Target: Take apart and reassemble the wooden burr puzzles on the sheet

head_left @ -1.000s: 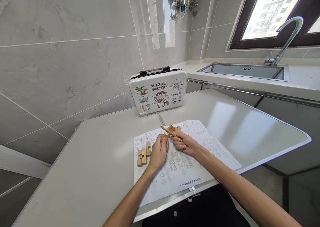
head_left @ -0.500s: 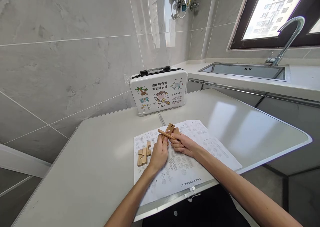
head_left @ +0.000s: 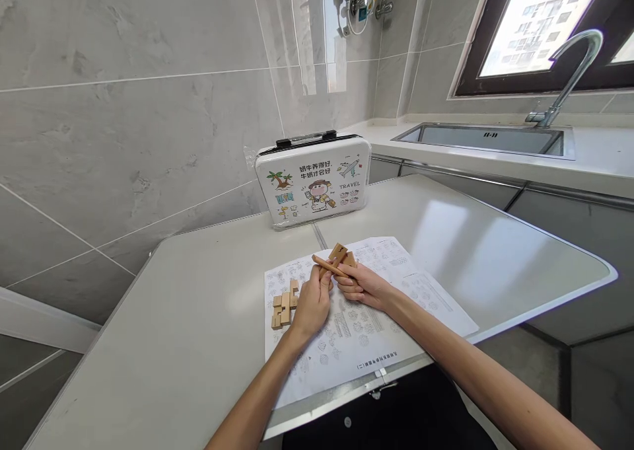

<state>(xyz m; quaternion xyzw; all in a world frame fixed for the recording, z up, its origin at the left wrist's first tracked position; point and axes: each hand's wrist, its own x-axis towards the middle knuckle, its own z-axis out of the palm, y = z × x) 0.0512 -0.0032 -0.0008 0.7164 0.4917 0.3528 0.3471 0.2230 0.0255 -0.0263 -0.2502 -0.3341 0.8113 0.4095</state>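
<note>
My left hand (head_left: 310, 302) and my right hand (head_left: 365, 286) meet over a printed instruction sheet (head_left: 356, 331) on the white table. Together they grip a cluster of notched wooden puzzle pieces (head_left: 338, 256). A long wooden bar (head_left: 327, 265) sticks out to the left from my right hand's fingers. My left hand's fingers are curled round the near side of the cluster. Several loose wooden pieces (head_left: 284, 306) lie in a small heap on the sheet, just left of my left hand.
A white tin case (head_left: 313, 181) with cartoon travel pictures stands upright at the table's back edge against the tiled wall. A steel sink (head_left: 483, 138) and tap (head_left: 569, 73) sit on the counter at the back right, under a window.
The long bar has shifted slightly left and lower in my right hand, and the cluster has turned a little. The loose pieces have not moved.
</note>
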